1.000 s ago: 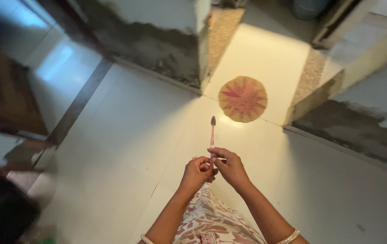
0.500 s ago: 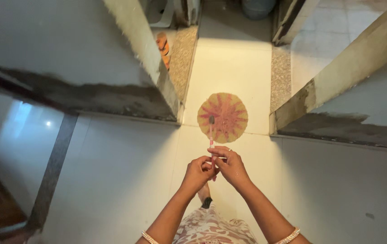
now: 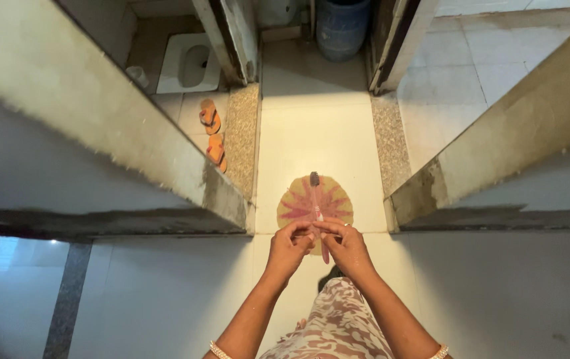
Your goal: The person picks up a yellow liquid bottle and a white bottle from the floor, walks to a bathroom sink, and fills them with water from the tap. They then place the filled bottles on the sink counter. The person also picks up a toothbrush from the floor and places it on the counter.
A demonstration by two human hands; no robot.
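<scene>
A pink toothbrush [image 3: 316, 199] with a dark bristle head stands upright in front of me, head pointing away. My left hand [image 3: 289, 246] and my right hand [image 3: 346, 247] both pinch its handle near the lower part, fingers closed together on it. Just beyond the hands, a round yellow and pink mat [image 3: 338, 203] lies on the floor at a passage threshold.
A narrow tiled passage [image 3: 315, 113] runs ahead between two walls, with a blue barrel [image 3: 342, 25] at its end. On the left, a pair of orange sandals [image 3: 212, 131] and a white floor toilet [image 3: 190, 63]. A tiled room opens on the right.
The view has swung and advanced toward the passage: the round mat has come right up to my hands, and the sandals, toilet and barrel have come into view. Both hands keep holding the toothbrush.
</scene>
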